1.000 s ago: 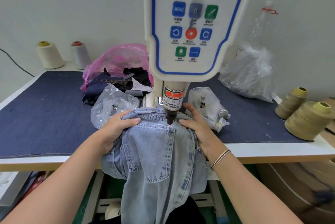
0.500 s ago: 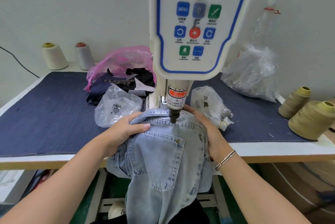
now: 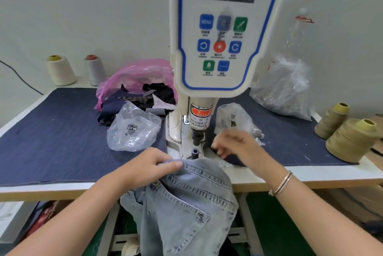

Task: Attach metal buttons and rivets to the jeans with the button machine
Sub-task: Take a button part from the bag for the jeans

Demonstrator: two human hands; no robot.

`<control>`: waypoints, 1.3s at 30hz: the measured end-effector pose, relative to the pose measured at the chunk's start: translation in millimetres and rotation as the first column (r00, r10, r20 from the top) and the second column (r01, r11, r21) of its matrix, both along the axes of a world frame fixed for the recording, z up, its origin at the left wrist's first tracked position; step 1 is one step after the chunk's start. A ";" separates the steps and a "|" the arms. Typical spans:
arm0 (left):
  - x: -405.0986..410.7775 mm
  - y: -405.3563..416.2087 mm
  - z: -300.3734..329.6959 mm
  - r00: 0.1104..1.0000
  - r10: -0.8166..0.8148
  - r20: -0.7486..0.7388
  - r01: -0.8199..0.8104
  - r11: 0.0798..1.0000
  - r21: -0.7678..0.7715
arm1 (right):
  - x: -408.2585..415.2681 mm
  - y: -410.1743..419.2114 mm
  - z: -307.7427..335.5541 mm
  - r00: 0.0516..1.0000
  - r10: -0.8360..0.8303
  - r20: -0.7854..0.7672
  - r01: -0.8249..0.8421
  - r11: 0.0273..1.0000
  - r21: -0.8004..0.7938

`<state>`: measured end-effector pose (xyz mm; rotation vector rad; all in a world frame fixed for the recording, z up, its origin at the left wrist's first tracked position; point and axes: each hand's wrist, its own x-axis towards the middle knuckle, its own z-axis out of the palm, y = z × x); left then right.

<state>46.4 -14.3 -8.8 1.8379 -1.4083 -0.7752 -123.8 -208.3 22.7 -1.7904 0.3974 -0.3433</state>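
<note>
The left hand (image 3: 148, 165) gripped the waistband of the jeans (image 3: 186, 204), its fingers (image 3: 172, 165) curled over the top edge and pinching the denim just short of the lower post (image 3: 194, 153) of the button machine (image 3: 215, 52). The jeans hung off the front edge of the bench (image 3: 310, 175), with only the waistband lifted to the level of the bench top, and a back pocket faced up below the left fingers with a small metal rivet (image 3: 201, 216) at its corner. The right hand (image 3: 234, 145) hovered just to the right of the post, apart from the jeans; it was blurred, its fingers (image 3: 219, 148) bent inward, and whether they held anything could not be told. A bracelet (image 3: 281, 184) sat on the right wrist. Above the post, between the two hands, stood the machine's punch (image 3: 196, 137) with a gap under it. Beyond the left fingers lay a clear bag (image 3: 132, 129) with small metal pieces inside, and behind that a pink bag (image 3: 134, 75) with dark fabric scraps. Beyond the right fingers lay another clear bag (image 3: 234, 119), with a larger one (image 3: 286, 88) further back. Two olive thread cones (image 3: 350, 139) stood far to the right, and two pale ones (image 3: 60, 70) far to the left at the wall.
</note>
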 end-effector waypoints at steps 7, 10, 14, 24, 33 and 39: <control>-6.4 -3.9 -18.0 0.978 0.142 0.152 -0.130 0.988 -0.086 | 20.9 -58.8 20.6 0.765 -0.498 -0.409 0.077 0.701 -0.709; -7.0 -1.9 -23.0 0.966 0.230 0.120 -0.209 0.963 -0.170 | 40.4 -56.3 17.0 0.642 -0.528 -0.557 -0.106 0.658 -0.745; -6.1 0.3 -26.8 0.951 0.310 0.025 -0.298 0.932 -0.206 | 58.4 -59.2 13.5 0.516 -0.564 -0.645 -0.033 0.739 -0.673; -2.5 -2.2 -25.6 0.940 0.339 -0.021 -0.336 0.919 -0.206 | 70.9 -65.2 5.0 0.487 -0.618 -0.617 -0.066 0.678 -0.732; -3.7 -3.8 -23.7 0.940 0.340 -0.023 -0.338 0.921 -0.193 | 50.6 -63.2 -10.8 0.730 -0.591 -0.343 -0.032 0.472 -0.881; -5.3 -3.9 -21.6 0.940 0.340 -0.012 -0.336 0.923 -0.188 | 31.9 -52.1 -15.0 0.747 -0.624 -0.229 0.201 0.540 -0.817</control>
